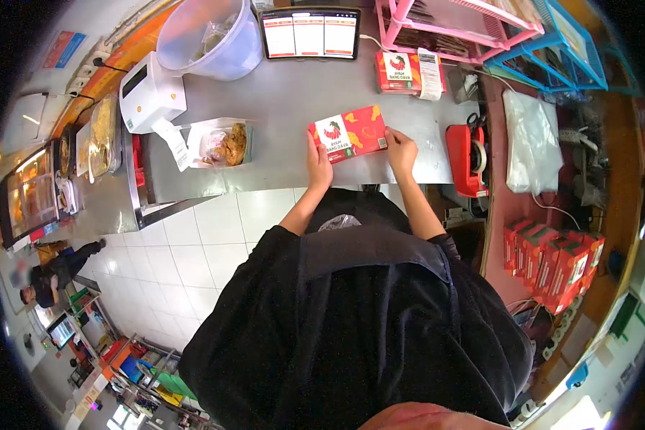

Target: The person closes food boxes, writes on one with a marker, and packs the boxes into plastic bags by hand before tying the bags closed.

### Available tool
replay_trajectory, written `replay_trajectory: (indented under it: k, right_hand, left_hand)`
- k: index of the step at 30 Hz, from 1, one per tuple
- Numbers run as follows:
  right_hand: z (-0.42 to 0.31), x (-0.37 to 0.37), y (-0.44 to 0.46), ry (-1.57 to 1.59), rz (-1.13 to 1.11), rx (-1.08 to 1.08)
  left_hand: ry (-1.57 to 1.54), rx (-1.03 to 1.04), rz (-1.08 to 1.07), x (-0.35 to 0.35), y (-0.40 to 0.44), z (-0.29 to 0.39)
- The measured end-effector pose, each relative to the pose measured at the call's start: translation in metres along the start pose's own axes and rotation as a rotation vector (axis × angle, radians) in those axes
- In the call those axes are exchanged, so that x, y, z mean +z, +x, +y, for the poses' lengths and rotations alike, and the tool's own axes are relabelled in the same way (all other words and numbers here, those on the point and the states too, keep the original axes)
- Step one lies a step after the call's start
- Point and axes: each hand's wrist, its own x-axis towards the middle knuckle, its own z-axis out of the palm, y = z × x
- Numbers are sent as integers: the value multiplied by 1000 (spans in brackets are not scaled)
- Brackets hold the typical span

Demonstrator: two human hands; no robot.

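Note:
A red and white printed food box (364, 137) is held just above the steel counter's front edge. My left hand (319, 165) grips its left end, with the thumb on the front face. At the right end, the fingers of my right hand (401, 149) close on the box's edge. To the left on the counter lies an open box (199, 136) with a piece of fried chicken (232, 145) and something in clear plastic inside. A second red box (400, 75) with a paper slip (429, 75) on it lies farther back on the right.
Left on the steel counter (279, 100) stand a white label printer (150, 97) and a plastic tub (211, 43). A tablet (310, 34) leans at the back. Right are a red tape dispenser (460, 161), plastic bags (532, 143) and stacked red cartons (552, 261). Another person (57, 276) is far left.

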Motion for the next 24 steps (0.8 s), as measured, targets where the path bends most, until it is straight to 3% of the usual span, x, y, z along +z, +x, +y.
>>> replay_trajectory:
  k: [4,7,10,11,14,15,16,17,18,20,23,24]
  right_hand:
    - [18,14,1,46,58,-95]
    - [35,7,22,141,-140,-26]
    - [38,14,20,220,-84,-4]
    - [36,10,23,227,-218,26]
    - [4,15,-8,-321,140,-494]
    - [-2,21,-20,-469,49,-532]
    - [-6,28,-40,-620,-48,-559]
    - [-10,36,-50,-768,-149,-590]
    - [-12,47,-44,-746,-103,-621]
    - [-13,80,-18,-684,-16,-693]
    - [-73,107,17,-871,-90,-678]
    - [-90,116,26,-977,-112,-656]
  left_hand:
    - [-4,70,16,2,-1,6]
    - [-127,90,51,4,5,-5]
    - [-135,68,-20,-1,9,-11]
    - [-2,83,73,-8,12,-13]
    - [169,143,468,-50,20,-29]
    - [64,187,676,-83,18,-12]
    - [65,79,915,-111,12,32]
    - [243,-7,1067,-154,17,16]
    - [424,-93,1227,-202,25,-4]
    - [312,-82,1183,-281,48,-20]
    - [354,134,697,-347,92,-49]
    - [301,88,557,-340,95,-24]
